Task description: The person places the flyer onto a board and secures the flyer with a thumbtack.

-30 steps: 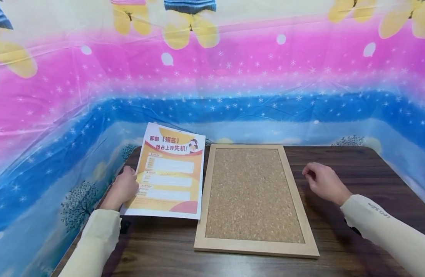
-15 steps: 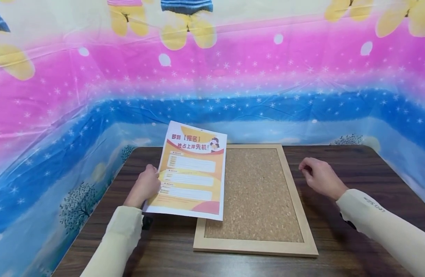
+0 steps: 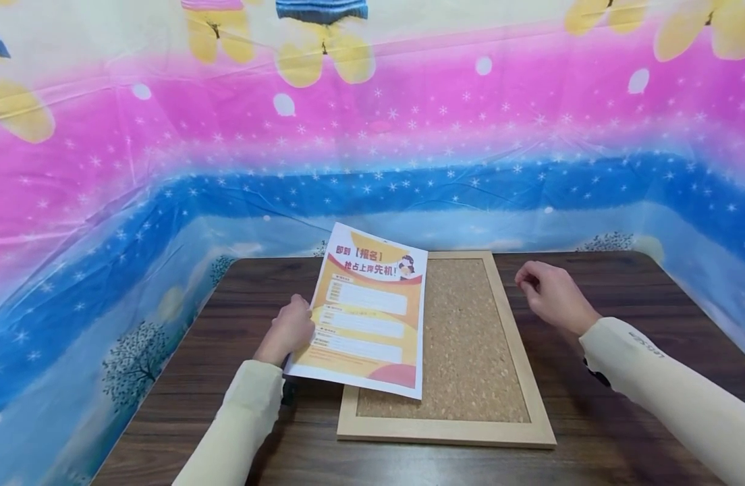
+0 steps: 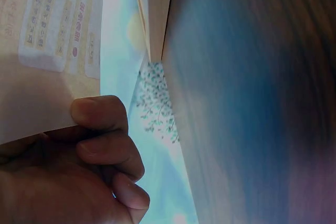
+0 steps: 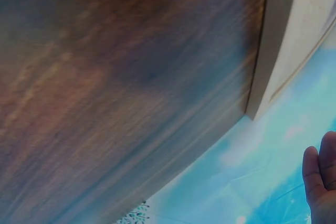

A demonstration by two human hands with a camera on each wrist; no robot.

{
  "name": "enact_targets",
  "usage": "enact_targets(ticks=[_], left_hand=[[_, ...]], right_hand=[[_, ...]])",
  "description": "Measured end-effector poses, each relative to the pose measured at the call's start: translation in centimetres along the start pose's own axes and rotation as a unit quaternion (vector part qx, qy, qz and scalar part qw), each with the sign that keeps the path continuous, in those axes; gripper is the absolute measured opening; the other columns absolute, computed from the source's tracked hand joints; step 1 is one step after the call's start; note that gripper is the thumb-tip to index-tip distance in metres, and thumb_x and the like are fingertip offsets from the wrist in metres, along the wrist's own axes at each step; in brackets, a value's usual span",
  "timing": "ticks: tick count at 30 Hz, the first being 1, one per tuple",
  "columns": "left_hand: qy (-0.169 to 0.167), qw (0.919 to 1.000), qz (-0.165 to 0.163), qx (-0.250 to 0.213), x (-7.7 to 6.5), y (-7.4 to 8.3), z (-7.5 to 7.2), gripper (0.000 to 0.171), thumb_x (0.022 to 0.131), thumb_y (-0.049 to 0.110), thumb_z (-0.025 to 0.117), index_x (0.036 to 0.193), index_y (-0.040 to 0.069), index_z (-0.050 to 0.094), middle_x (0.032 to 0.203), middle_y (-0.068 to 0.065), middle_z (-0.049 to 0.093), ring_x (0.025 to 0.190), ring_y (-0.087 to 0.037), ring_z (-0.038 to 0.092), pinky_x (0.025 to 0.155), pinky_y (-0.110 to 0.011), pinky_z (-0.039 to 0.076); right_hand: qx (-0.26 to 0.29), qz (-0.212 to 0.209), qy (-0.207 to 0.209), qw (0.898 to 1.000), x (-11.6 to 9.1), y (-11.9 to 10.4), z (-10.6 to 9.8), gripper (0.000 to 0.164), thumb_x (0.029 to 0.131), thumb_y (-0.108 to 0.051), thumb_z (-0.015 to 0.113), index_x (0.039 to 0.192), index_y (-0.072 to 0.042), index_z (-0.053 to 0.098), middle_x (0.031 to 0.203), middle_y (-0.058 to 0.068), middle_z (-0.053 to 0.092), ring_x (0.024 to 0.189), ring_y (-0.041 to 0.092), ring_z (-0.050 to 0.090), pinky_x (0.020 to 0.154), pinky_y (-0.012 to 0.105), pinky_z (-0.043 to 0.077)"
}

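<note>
My left hand (image 3: 289,329) pinches a printed poster (image 3: 364,312) by its left edge. The sheet is yellow and orange with white boxes and a small cartoon figure. It slants over the left part of a wood-framed cork board (image 3: 470,351), raised above it. In the left wrist view the curled fingers (image 4: 107,150) lie at the edge of the poster (image 4: 52,51). To the right of the board hovers my right hand (image 3: 555,297), fingers loosely bent, with nothing visible in them. Only some fingers of the right hand (image 5: 321,169) show in the right wrist view.
The board lies on a dark wooden table (image 3: 214,337). A patterned pink and blue cloth (image 3: 372,135) hangs behind the table and along its sides.
My left hand has carried the poster rightward, from beside the cork board to over its left part. The right hand has shifted slightly up and left in the view.
</note>
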State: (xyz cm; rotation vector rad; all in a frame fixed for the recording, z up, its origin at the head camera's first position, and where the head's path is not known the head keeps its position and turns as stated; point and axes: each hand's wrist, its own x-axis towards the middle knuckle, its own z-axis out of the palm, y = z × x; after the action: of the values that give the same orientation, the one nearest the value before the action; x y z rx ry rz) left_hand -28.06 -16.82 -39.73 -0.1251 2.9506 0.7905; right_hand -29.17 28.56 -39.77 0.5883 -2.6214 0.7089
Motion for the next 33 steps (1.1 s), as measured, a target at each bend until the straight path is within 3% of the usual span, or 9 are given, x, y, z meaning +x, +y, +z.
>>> enact_targets(ticks=[11, 17, 25, 29, 32, 33], left_hand=[[-0.012, 0.9993, 0.011, 0.034, -0.2, 2.7, 2.7, 0.051, 0.089, 0.001, 0.048, 0.134, -0.018, 0.032, 0.097, -0.022, 0.059, 0.087, -0.032, 0.056, 0.092, -0.054, 0.034], [-0.026, 0.9991, -0.003, 0.033, -0.1, 3.9, 3.5, 0.056, 0.09, 0.002, 0.048, 0.138, -0.017, 0.026, 0.1, -0.023, 0.059, 0.091, -0.033, 0.056, 0.093, -0.052, 0.033], [-0.034, 0.9988, 0.001, 0.035, 0.0, 5.4, 4.4, 0.054, 0.09, 0.004, 0.048, 0.136, -0.018, 0.03, 0.098, -0.022, 0.06, 0.088, -0.031, 0.057, 0.094, -0.052, 0.033], [-0.039, 0.9982, 0.008, 0.045, -0.1, 6.0, 4.8, 0.038, 0.09, 0.006, 0.049, 0.123, -0.014, 0.046, 0.089, -0.017, 0.059, 0.08, -0.028, 0.055, 0.086, -0.048, 0.035], [-0.041, 0.997, 0.016, 0.064, -0.2, 6.4, 5.1, 0.015, 0.09, 0.006, 0.05, 0.094, -0.005, 0.059, 0.077, -0.011, 0.056, 0.071, -0.026, 0.052, 0.08, -0.045, 0.034], [-0.043, 0.9964, 0.02, 0.071, -0.3, 6.5, 5.1, 0.014, 0.091, 0.005, 0.049, 0.084, -0.001, 0.059, 0.073, -0.01, 0.055, 0.068, -0.025, 0.051, 0.078, -0.044, 0.033]], right_hand=[[0.02, 0.002, -0.009, 1.0, 1.0, -0.8, -0.1, 0.011, 0.093, -0.001, 0.054, 0.095, -0.01, 0.06, 0.081, 0.006, 0.057, 0.062, 0.017, 0.049, 0.057, 0.036, 0.042], [0.025, 0.001, -0.015, 1.0, 1.4, -1.2, -0.1, 0.011, 0.093, -0.001, 0.053, 0.095, -0.01, 0.059, 0.084, 0.009, 0.059, 0.063, 0.017, 0.05, 0.057, 0.036, 0.042], [0.026, 0.012, -0.018, 0.999, 1.8, -1.1, 0.3, 0.011, 0.093, -0.002, 0.052, 0.095, -0.009, 0.06, 0.082, 0.01, 0.059, 0.06, 0.018, 0.049, 0.056, 0.036, 0.041], [0.027, 0.015, -0.017, 0.999, 2.0, -1.0, 0.7, 0.011, 0.093, -0.002, 0.052, 0.095, -0.01, 0.06, 0.083, 0.011, 0.059, 0.061, 0.018, 0.048, 0.055, 0.036, 0.041], [0.026, 0.016, -0.014, 0.999, 2.1, -1.1, 1.0, 0.011, 0.093, -0.002, 0.053, 0.093, -0.01, 0.06, 0.083, 0.01, 0.059, 0.062, 0.018, 0.048, 0.054, 0.036, 0.041], [0.024, 0.015, -0.013, 1.0, 2.1, -1.1, 1.1, 0.011, 0.093, -0.002, 0.053, 0.093, -0.01, 0.061, 0.083, 0.009, 0.059, 0.062, 0.018, 0.049, 0.054, 0.036, 0.041]])
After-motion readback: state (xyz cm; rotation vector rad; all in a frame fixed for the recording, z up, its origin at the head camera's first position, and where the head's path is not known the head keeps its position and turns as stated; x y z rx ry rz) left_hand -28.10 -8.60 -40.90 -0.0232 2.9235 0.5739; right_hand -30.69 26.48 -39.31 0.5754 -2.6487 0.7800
